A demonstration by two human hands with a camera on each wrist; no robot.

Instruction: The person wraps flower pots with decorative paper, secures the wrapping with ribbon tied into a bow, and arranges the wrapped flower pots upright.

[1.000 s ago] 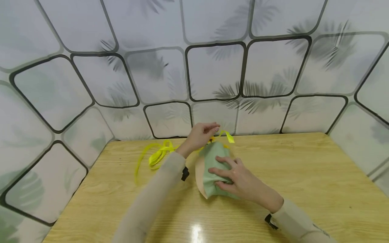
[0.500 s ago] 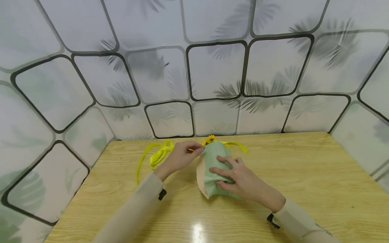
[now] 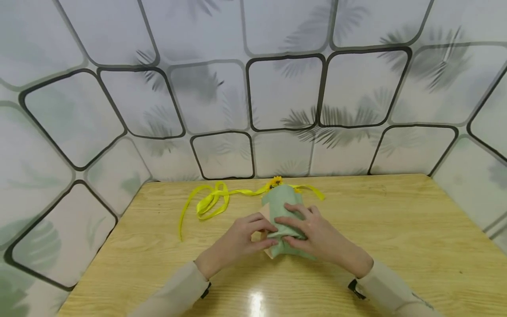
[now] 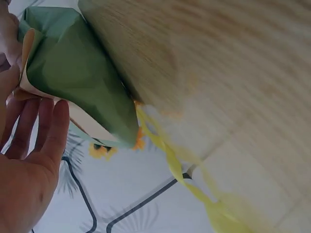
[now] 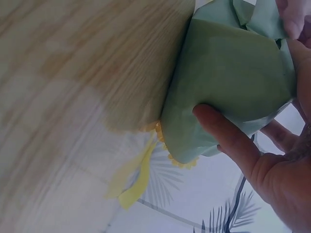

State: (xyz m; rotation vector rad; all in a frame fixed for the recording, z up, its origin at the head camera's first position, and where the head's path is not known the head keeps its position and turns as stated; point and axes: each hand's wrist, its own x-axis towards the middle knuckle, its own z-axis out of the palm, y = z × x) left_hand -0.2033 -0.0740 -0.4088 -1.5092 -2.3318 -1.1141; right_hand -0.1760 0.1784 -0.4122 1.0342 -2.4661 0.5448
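A small sunflower bundle wrapped in pale green paper (image 3: 282, 197), peach on its inner side, lies on the table in the head view. Yellow sunflowers (image 3: 275, 181) peek out at its far end. My left hand (image 3: 242, 237) pinches the paper's left edge between thumb and fingers; the left wrist view shows the folded peach edge (image 4: 92, 121) at those fingertips. My right hand (image 3: 317, 233) holds the wrap from the right, fingers spread over its top. In the right wrist view, a digit (image 5: 228, 138) lies along the green paper. The stems are hidden inside.
A long yellow ribbon (image 3: 241, 192) runs past the flowers; its looped length (image 3: 214, 202) lies to the left, and a short tail (image 3: 314, 190) sticks out right. The wooden table (image 3: 396, 229) meets a patterned backdrop (image 3: 285, 92) at its far edge.
My left hand has left the ribbon near the flowers, come toward me and taken the paper's left edge, folding it over. The right hand has stayed on the wrap.
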